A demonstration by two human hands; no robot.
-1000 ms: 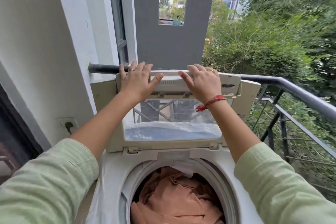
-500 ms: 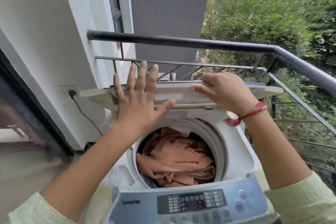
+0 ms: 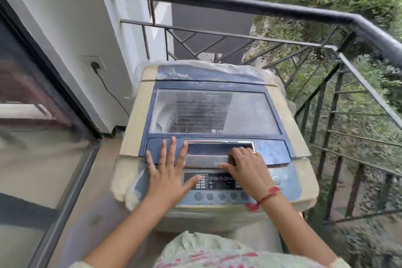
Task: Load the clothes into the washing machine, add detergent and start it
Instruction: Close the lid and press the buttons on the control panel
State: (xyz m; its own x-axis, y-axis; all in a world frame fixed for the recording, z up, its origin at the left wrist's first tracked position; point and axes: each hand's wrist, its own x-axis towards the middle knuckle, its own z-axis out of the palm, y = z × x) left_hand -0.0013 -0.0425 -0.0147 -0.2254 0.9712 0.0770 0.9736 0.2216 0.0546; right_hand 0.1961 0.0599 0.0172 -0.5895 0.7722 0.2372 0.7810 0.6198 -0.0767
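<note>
**Blue, Beige and Black**

The washing machine was beige at its sides. Its lid was dark blue around a greyish window crossed by fine horizontal lines. The control panel was grey-blue with a black display. The railing was black, the wall white, the wrist thread red.
</note>
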